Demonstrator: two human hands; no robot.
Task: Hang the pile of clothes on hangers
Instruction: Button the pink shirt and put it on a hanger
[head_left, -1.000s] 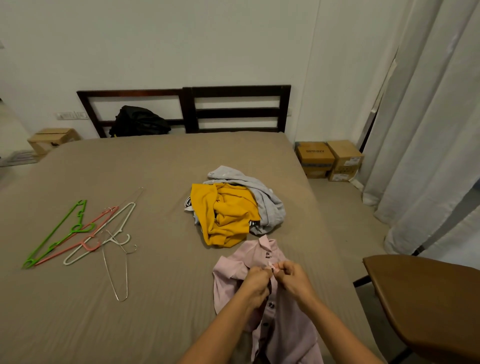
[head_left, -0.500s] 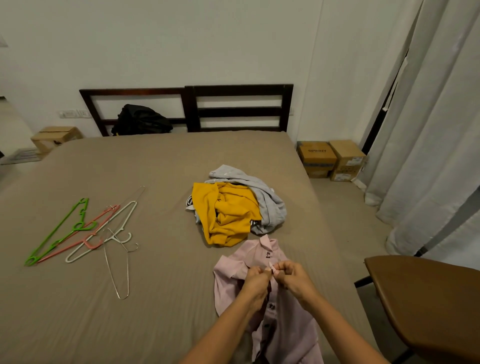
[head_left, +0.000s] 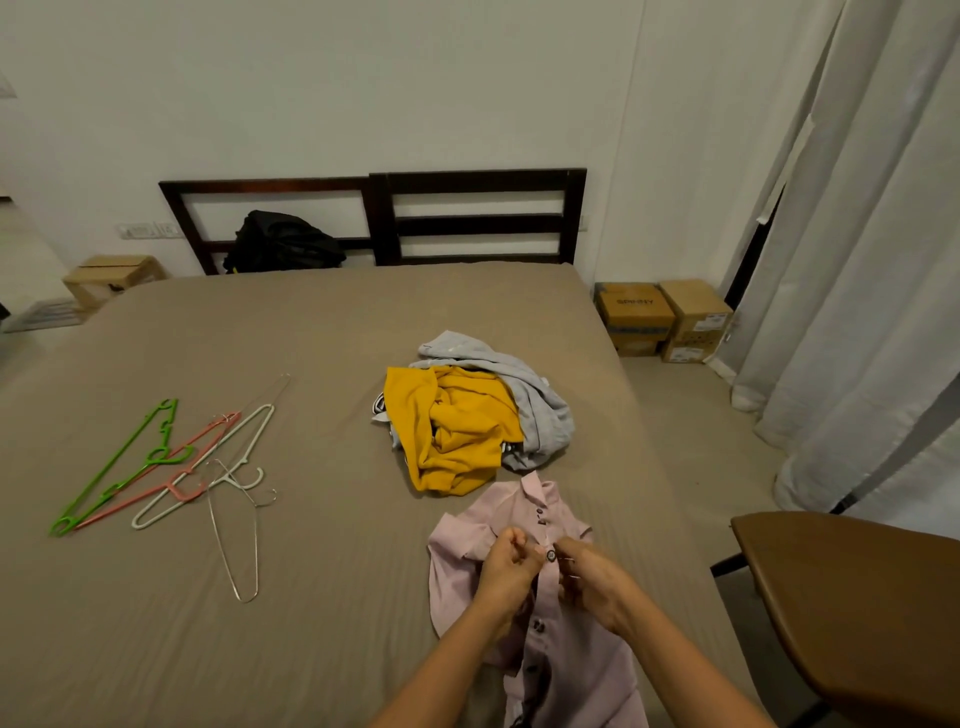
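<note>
**Shirt (head_left: 582, 675) status: flat on bed (head_left: 260, 649), both hands at placket**

1. Bed: covered in a taupe sheet, it fills most of the view and carries every task item. A dark slatted headboard (head_left: 478, 179) stands at its far end against the white wall.
2. Curtains (head_left: 883, 260): white, hanging along the right side of the room.
3. Brown wooden surface (head_left: 857, 597): juts in at lower right, beside the bed; what it belongs to cannot be told.
4. Shirt: pale pink, lying on the near right part of the bed, collar pointing away from the person, with dark buttons down its front.
5. Clothes pile: just beyond the collar. A yellow garment (head_left: 457, 426) lies on the near side and a grey garment (head_left: 535, 395) behind and to its right.
6. Cardboard boxes (head_left: 665, 317): two on the floor right of the bed; another box (head_left: 111, 273) stands far left.
7. Black bag (head_left: 283, 241): resting against the headboard.
8. Hangers: grouped on the left of the bed, well apart from the clothes. From left to right they are a green hanger (head_left: 114, 467), pink hanger (head_left: 156, 493), white hanger (head_left: 208, 483) and wire hanger (head_left: 234, 545), overlapping at the hooks.
9. Left hand (head_left: 506, 569): grip narrow, fingers curled, pinching the left edge of the shirt front.
10. Right hand (head_left: 592, 577): grip narrow, pinching the opposite edge.
11. Dark button (head_left: 550, 556): visible between the two hands
</note>
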